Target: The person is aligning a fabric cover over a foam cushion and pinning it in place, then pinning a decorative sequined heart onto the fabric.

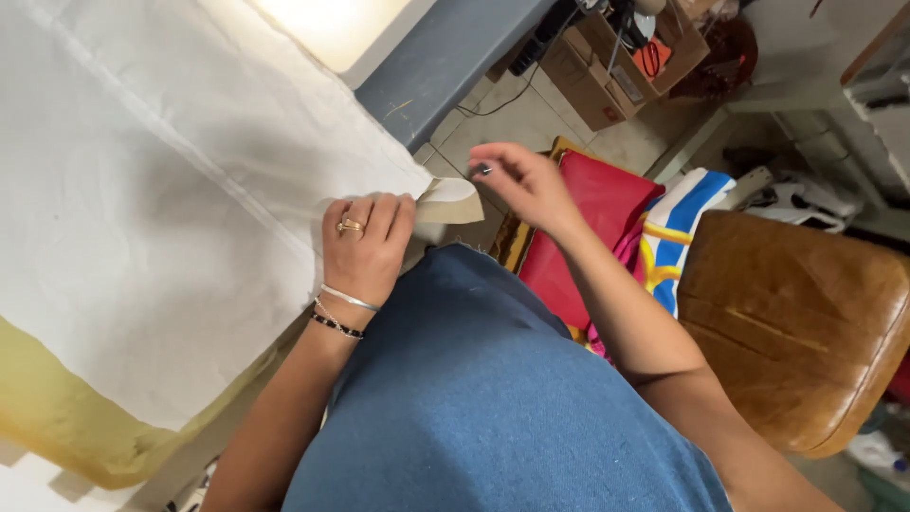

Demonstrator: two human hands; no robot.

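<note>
On a grey worktable (445, 66), the left hand (365, 248) pins the white cloth (171, 190) edge flat, while the right hand (526, 185) pinches a small dark pin (483, 171), poised near the beige corner (453, 201)

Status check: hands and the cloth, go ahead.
Left hand pinching white cloth at its corner. Right hand raised beside it, apart. Nothing in the way.

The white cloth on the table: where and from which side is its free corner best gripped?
Probably at the small corner flap of the white cloth that juts past the table edge. It hangs free, so fingers can pinch it top and bottom from the open right side, where the right hand hovers; the left hand pins the cloth beside it.
</note>
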